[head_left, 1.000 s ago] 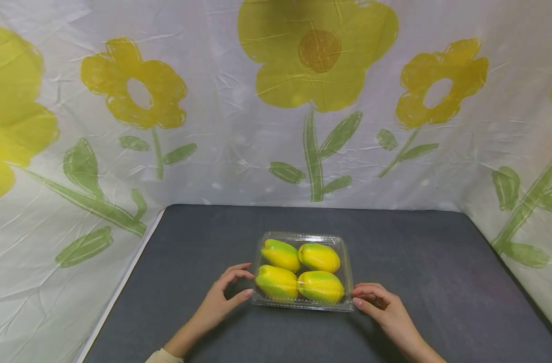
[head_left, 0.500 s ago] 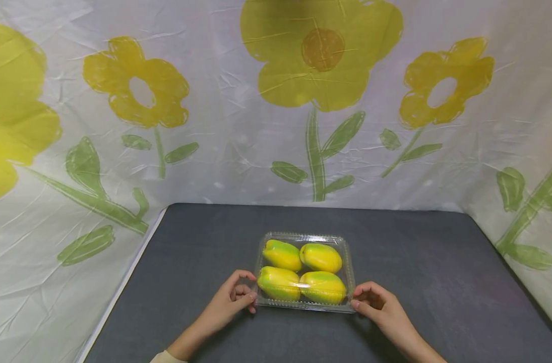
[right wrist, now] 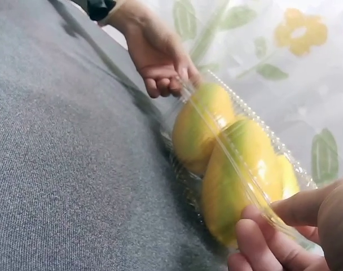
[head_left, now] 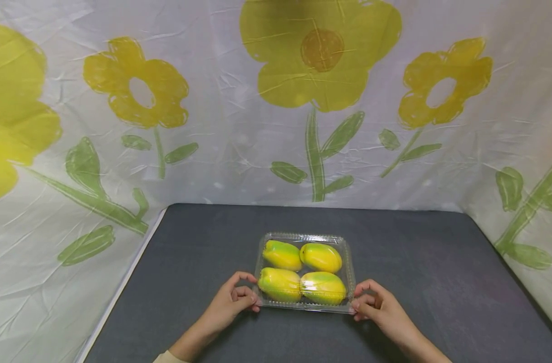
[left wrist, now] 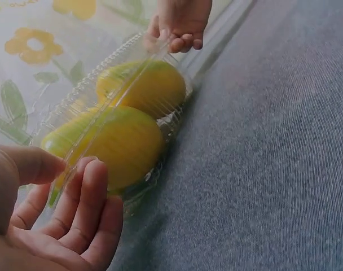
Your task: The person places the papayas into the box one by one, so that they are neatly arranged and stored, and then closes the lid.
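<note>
A clear plastic clamshell box (head_left: 350, 267) sits on the dark table and holds several yellow-green mangoes (head_left: 321, 257). At its left front corner my left hand (head_left: 228, 302) pinches the rim between thumb and fingers. On the opposite side my right hand (head_left: 380, 307) pinches the right front corner. In the left wrist view, my left hand (left wrist: 75, 220) has its fingertips at the ridged plastic edge, close to a mango (left wrist: 126, 144). The right wrist view shows the thumb and fingers of my right hand (right wrist: 290, 231) on the rim beside another mango (right wrist: 233, 186). The lid looks down.
The dark grey table (head_left: 439, 282) extends around the box on every side. A white cloth (head_left: 221, 126) printed with yellow flowers hangs behind the table and along both sides. A dark band (right wrist: 99, 8) is on the left wrist.
My left hand has moved slightly toward the box, and its fingers have gone from spread beside the corner to pinching it. More of my right hand's fingers now curl under the right corner.
</note>
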Motion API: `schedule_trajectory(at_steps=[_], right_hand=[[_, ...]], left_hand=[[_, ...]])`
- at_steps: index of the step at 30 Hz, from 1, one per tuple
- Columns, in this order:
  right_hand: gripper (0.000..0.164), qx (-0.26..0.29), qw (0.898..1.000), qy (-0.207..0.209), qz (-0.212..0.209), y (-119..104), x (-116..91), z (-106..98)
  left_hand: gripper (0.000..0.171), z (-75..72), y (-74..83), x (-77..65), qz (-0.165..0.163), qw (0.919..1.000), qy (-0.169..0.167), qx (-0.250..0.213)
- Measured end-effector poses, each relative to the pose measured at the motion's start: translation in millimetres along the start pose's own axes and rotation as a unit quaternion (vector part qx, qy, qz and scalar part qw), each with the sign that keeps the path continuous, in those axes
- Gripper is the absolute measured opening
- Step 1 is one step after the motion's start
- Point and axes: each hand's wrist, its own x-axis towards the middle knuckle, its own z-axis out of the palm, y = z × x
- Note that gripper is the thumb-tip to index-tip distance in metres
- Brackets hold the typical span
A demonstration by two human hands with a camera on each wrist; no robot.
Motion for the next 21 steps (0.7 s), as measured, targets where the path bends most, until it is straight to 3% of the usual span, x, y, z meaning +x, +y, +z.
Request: schedule_trajectory(at_steps=[4, 13, 21], right_hand=[[0.034, -0.017, 1.000, 0.015, 0.002, -1, 0, 2], [0.035, -0.058, 0.993, 0.101, 0.012, -6, 1, 14], [0.027, -0.050, 0.993, 0.092, 0.054, -5, 2, 12]], left_hand=[[0.040, 1.1, 0.9, 0.4, -0.013, 0.9999, 0.007, -0.002], [0.034, 5.5, 3.4, 2.0, -0.026, 0.9994, 0.022, -0.003], [0.033, 4.3, 0.3, 2.8, -0.036, 0.9985, 0.036, -0.018]])
